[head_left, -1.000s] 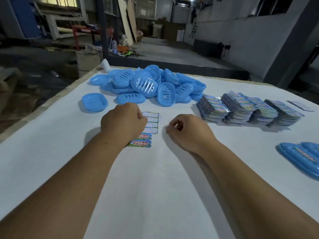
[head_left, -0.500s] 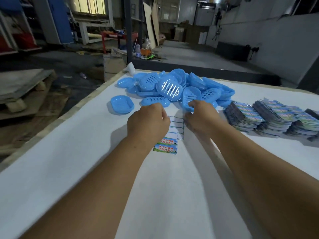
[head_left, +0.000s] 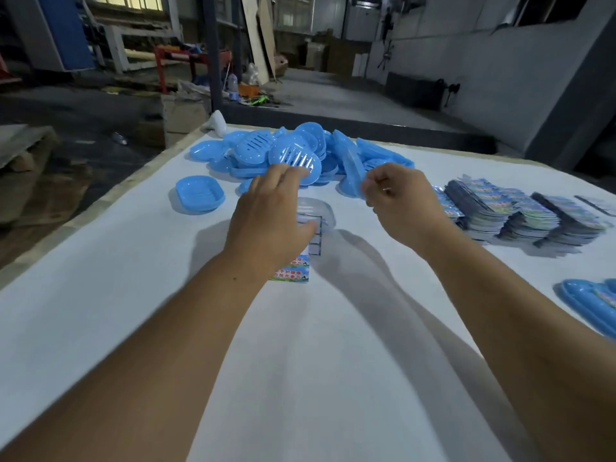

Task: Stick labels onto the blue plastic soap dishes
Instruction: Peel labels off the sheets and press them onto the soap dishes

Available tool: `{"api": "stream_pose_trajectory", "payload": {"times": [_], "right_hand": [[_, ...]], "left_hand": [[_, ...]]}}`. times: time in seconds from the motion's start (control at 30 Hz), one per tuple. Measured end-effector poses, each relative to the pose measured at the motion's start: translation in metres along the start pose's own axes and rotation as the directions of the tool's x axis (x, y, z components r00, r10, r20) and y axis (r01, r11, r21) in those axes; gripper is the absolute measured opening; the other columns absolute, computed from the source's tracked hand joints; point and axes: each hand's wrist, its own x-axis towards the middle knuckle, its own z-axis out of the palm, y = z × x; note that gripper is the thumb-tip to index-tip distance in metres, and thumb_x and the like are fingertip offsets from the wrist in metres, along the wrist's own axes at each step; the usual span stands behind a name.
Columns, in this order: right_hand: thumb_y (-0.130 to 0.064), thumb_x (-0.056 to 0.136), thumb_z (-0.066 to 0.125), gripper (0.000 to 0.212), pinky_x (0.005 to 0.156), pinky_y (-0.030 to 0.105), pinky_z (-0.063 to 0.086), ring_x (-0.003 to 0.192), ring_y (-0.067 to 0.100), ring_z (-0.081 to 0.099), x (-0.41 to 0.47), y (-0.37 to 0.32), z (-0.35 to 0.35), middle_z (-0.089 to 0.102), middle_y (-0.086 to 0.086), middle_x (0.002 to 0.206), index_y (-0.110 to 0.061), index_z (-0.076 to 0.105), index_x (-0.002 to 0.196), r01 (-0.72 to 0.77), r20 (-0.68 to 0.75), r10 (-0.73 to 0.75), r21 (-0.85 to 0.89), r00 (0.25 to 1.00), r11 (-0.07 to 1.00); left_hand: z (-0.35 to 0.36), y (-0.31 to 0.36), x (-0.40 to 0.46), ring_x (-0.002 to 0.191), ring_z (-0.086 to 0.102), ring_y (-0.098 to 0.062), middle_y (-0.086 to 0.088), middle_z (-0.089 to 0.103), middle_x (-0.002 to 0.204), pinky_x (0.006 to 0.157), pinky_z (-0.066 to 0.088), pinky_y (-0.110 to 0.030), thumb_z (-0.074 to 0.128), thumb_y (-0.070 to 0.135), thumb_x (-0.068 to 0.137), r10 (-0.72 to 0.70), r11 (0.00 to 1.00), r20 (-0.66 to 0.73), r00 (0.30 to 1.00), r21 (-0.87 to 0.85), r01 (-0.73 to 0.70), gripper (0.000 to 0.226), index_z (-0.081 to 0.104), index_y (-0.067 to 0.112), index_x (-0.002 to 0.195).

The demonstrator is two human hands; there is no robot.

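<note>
The left hand [head_left: 270, 225] is pressing, fingers spread, on the strip of colourful rectangular paper labels [head_left: 293, 271]. The right hand [head_left: 396, 201] is pinching a tilted blue oval plastic soap dish [head_left: 350, 168] at the heap of blue slotted dishes [head_left: 293, 151] just beyond the strip, long axis running away across the white worktop [head_left: 316, 361].

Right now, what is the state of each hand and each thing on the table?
Left hand: open, reaching toward the pile.
Right hand: lifted, fingers pinched; what it grips, cannot tell.
Label sheet: flat, partly under the left hand.
Pile of soap dishes: loose, jumbled.
Single soap dish: apart, hollow up.
Label stacks: fanned stacks.
Table: white cover.
</note>
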Motion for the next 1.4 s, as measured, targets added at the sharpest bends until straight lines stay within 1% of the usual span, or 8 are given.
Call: {"api": "stream_pose_trajectory", "payload": {"times": [0.1,0.33,0.57,0.7,0.83,1.03,1.2,1.4], "right_hand": [[-0.018,0.104,0.057,0.02,0.064,0.024,0.056,0.06,0.004,0.062,-0.017,-0.004,-0.025,0.068,-0.006,0.072,-0.017,0.068,0.087,-0.156,0.102,0.128,0.359,0.987,0.92],[-0.006,0.105,0.049,0.022,0.056,0.023,0.048,0.055,0.013,0.052,-0.042,0.009,-0.039,0.061,0.006,0.073,-0.005,0.068,0.093,-0.412,0.33,0.248,0.678,0.911,0.609],[-0.005,0.1,0.051,0.021,0.047,0.022,0.045,0.048,0.012,0.051,-0.042,0.023,-0.045,0.059,0.007,0.065,-0.002,0.071,0.093,-0.572,0.446,0.369,0.521,0.816,0.634],[-0.014,0.096,0.062,0.016,0.057,0.026,0.055,0.064,0.013,0.066,-0.044,0.026,-0.05,0.074,0.002,0.088,-0.008,0.075,0.103,-0.473,0.417,0.33,0.304,0.847,0.827],[-0.038,0.066,0.088,0.078,0.095,0.026,0.055,0.112,0.0,0.066,-0.053,0.024,-0.052,0.065,-0.021,0.13,-0.032,0.058,0.138,-0.191,0.56,0.068,0.164,0.826,0.968],[-0.027,0.066,0.096,0.066,0.055,0.027,0.059,0.074,0.007,0.069,-0.057,0.021,-0.046,0.069,-0.007,0.106,-0.045,0.066,0.122,-0.085,0.563,0.033,0.068,0.826,0.994],[-0.037,0.062,0.098,0.071,0.051,0.019,0.052,0.062,-0.001,0.062,-0.056,0.028,-0.046,0.065,-0.007,0.102,-0.042,0.066,0.125,-0.056,0.59,0.047,-0.004,0.806,0.998],[-0.052,0.059,0.096,0.066,0.066,0.017,0.057,0.083,0.013,0.069,-0.052,0.033,-0.047,0.069,-0.015,0.098,-0.054,0.064,0.117,-0.018,0.624,0.053,-0.063,0.78,0.998]], "left_hand": [[-0.002,0.009,0.0,0.142,0.039,-0.026,0.0,0.037,0.161,0.115,0.036,-0.045,0.085,0.04,0.078,0.088,0.996,0.043,0.995,-0.005,-0.088,0.094,0.037,0.021,0.157],[-0.002,0.021,-0.008,0.139,0.041,-0.015,0.006,0.047,0.154,0.115,0.034,-0.036,0.089,0.048,0.073,0.161,0.974,0.156,0.974,-0.183,-0.132,0.101,0.037,0.022,0.156],[-0.001,0.029,-0.011,0.111,0.052,-0.007,0.015,0.052,0.12,0.094,0.045,-0.027,0.09,0.061,0.062,0.112,0.977,0.315,0.942,-0.206,-0.047,0.093,0.05,0.038,0.143],[0.002,0.028,-0.012,0.103,0.058,-0.004,0.011,0.057,0.119,0.088,0.051,-0.027,0.089,0.057,0.065,0.086,0.973,0.402,0.911,-0.232,0.01,0.074,0.053,0.046,0.129],[0.003,0.028,-0.014,0.1,0.06,-0.003,0.013,0.06,0.116,0.086,0.055,-0.03,0.088,0.058,0.067,0.098,0.973,0.442,0.892,-0.233,0.009,0.069,0.054,0.047,0.126],[0.006,0.026,-0.011,0.099,0.056,0.004,0.024,0.059,0.109,0.08,0.053,-0.026,0.086,0.063,0.063,0.111,0.978,0.511,0.852,-0.21,-0.002,0.067,0.052,0.05,0.119],[0.002,0.02,-0.009,0.115,0.05,0.009,0.034,0.043,0.131,0.091,0.044,-0.02,0.077,0.08,0.049,0.075,0.967,0.627,0.775,-0.236,0.097,0.112,0.033,0.052,0.148],[-0.002,0.011,0.003,0.097,0.06,0.0,0.023,0.064,0.108,0.073,0.043,-0.027,0.053,0.072,0.091,-0.246,0.901,0.244,0.938,-0.299,0.314,0.043,0.058,0.04,0.119]]}}
